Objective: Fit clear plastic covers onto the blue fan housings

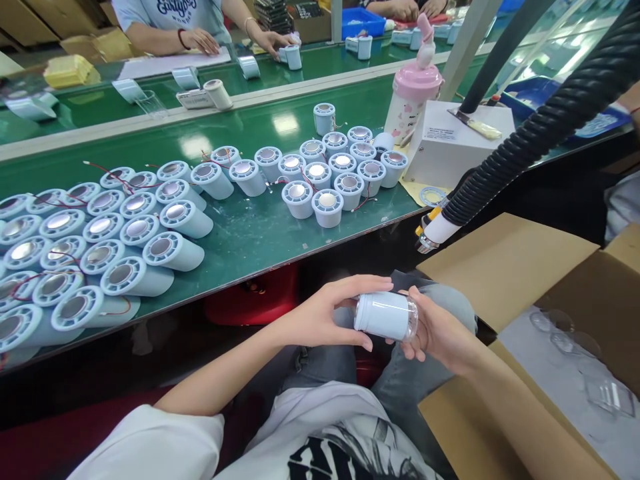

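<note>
A light blue plastic cylinder (384, 316) lies on its side between my two hands, above my lap, with a clear plastic cup around its right end. My left hand (327, 313) curves round its left end, fingers over the top and thumb below. My right hand (435, 330) is closed round the clear right end, its fingers partly hidden behind it. Ahead on the green belt (250, 230) stand several similar light blue cylinders (328, 208) with silver round centres, some with thin red wires. A larger group of them (131, 273) fills the left side.
A black corrugated hose (540, 127) with a metal nozzle hangs at right. Below it, an open cardboard box (510, 267) holds clear plastic cups (607, 393). A pink-lidded cup (413, 93) and a white box-shaped unit (453, 147) stand on the belt's edge. A co-worker's hands (273, 43) work opposite.
</note>
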`<state>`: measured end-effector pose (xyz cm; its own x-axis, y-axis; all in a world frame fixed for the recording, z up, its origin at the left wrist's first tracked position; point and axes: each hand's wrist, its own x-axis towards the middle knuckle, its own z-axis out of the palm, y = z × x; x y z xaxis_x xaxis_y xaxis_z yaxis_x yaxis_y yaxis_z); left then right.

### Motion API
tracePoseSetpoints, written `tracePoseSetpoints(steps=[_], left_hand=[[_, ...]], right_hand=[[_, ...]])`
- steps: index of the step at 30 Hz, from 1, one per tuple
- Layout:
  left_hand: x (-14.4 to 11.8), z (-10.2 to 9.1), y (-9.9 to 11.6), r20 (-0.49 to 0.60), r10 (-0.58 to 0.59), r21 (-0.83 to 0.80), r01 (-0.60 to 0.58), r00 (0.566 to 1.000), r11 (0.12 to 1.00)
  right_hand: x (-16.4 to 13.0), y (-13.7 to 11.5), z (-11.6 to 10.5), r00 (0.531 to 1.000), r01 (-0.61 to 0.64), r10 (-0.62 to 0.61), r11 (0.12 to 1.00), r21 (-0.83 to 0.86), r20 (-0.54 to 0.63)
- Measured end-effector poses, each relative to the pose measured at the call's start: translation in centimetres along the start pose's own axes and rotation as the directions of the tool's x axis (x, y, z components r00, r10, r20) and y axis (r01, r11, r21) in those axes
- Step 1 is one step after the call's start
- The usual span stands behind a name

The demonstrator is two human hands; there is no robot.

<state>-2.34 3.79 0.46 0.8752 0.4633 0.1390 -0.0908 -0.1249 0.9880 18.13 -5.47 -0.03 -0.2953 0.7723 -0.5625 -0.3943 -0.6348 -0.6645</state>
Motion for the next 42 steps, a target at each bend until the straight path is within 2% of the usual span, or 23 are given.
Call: tracePoseSetpoints(steps=[5,10,13,15,16,17,18,19,20,21,22,23,24,25,27,28,29,30,32,37,40,42], left_hand=[[-0.1,0.0,-0.1,-0.007,0.032,-0.005,-0.032,0.999,0.999],[-0.2,0.3,0.5,-0.015,-0.019,0.04,0.02,1.0,0.999],[-0.3,0.5,1.1,-0.045,-0.11,0.039,0.112,0.993,0.993],[-0.4,0.5,1.4,-0.064,-0.185,-0.001,0.185,0.981,0.983],[-0.4,0.5,1.6,-0.069,-0.217,-0.032,0.215,0.974,0.976],[-0.4,0.5,1.7,-0.073,-0.242,-0.066,0.237,0.968,0.969],[-0.4,0.5,1.8,-0.077,-0.261,-0.098,0.253,0.962,0.962],[-0.4,0.5,1.8,-0.079,-0.277,-0.129,0.265,0.958,0.955],[-0.4,0.6,1.8,-0.077,-0.292,-0.156,0.278,0.953,0.948],[-0.4,0.6,1.8,-0.07,-0.307,-0.179,0.291,0.949,0.94],[-0.4,0.5,1.7,-0.059,-0.321,-0.199,0.304,0.945,0.932],[-0.4,0.5,1.7,-0.045,-0.333,-0.212,0.316,0.942,0.925],[-0.4,0.4,1.7,-0.032,-0.338,-0.217,0.324,0.94,0.921],[-0.4,0.4,1.7,-0.022,-0.335,-0.213,0.323,0.942,0.922],[-0.4,0.1,1.8,-0.014,-0.295,-0.193,0.287,0.955,0.938],[-0.4,0.0,1.9,-0.009,-0.266,-0.187,0.26,0.964,0.947],[-0.4,-0.2,1.9,-0.002,-0.238,-0.186,0.233,0.971,0.954],[-0.4,-0.3,2.0,0.004,-0.218,-0.194,0.215,0.976,0.957],[-0.5,-0.4,1.9,0.014,-0.22,-0.226,0.217,0.975,0.95],[-0.7,0.0,0.7,0.072,-0.303,-0.33,0.31,0.95,0.892],[-0.3,0.2,-0.2,0.063,-0.384,-0.352,0.38,0.921,0.855],[0.3,-0.7,-0.2,0.022,-0.463,-0.331,0.443,0.886,0.833]], right_hand=[[-0.1,-0.1,0.2,0.997,-0.08,0.079,0.996,0.041,0.023],[-0.3,-0.6,0.8,0.983,-0.173,0.172,0.985,0.014,0.063],[-0.2,0.1,0.6,0.996,-0.079,0.083,0.99,-0.121,0.027],[-0.2,0.7,0.1,0.989,0.103,-0.127,0.954,-0.28,-0.071],[-0.2,1.0,-0.2,0.95,0.23,-0.292,0.893,-0.387,-0.109],[-0.2,1.2,-0.5,0.876,0.36,-0.47,0.783,-0.508,-0.104],[-0.2,1.3,-0.8,0.775,0.473,-0.63,0.623,-0.623,-0.041],[-0.2,1.4,-1.0,0.665,0.56,-0.743,0.431,-0.708,0.074],[-0.2,1.3,-1.2,0.573,0.614,-0.791,0.241,-0.752,0.215],[-0.3,1.2,-1.3,0.507,0.645,-0.79,0.083,-0.759,0.344],[-0.4,1.0,-1.3,0.475,0.66,-0.767,-0.015,-0.751,0.432],[-0.5,0.8,-1.3,0.48,0.665,-0.744,-0.038,-0.746,0.465],[-0.6,0.6,-1.2,0.518,0.664,-0.732,0.017,-0.748,0.443],[-0.8,0.5,-1.1,0.587,0.654,-0.714,0.141,-0.743,0.381],[-1.0,0.3,-0.8,0.755,0.591,-0.614,0.488,-0.642,0.228],[-1.2,0.3,-0.7,0.818,0.543,-0.548,0.637,-0.547,0.175],[-1.3,0.3,-0.7,0.857,0.502,-0.495,0.739,-0.45,0.144],[-1.3,0.3,-0.7,0.881,0.467,-0.457,0.802,-0.372,0.122],[-1.3,0.3,-0.9,0.909,0.413,-0.409,0.854,-0.317,0.083],[-0.7,0.8,-0.7,0.934,0.317,-0.357,0.852,-0.417,-0.019],[0.0,1.2,0.3,0.932,0.33,-0.361,0.87,-0.367,-0.017],[0.3,0.7,-0.1,0.922,0.365,-0.386,0.859,-0.36,0.013]])
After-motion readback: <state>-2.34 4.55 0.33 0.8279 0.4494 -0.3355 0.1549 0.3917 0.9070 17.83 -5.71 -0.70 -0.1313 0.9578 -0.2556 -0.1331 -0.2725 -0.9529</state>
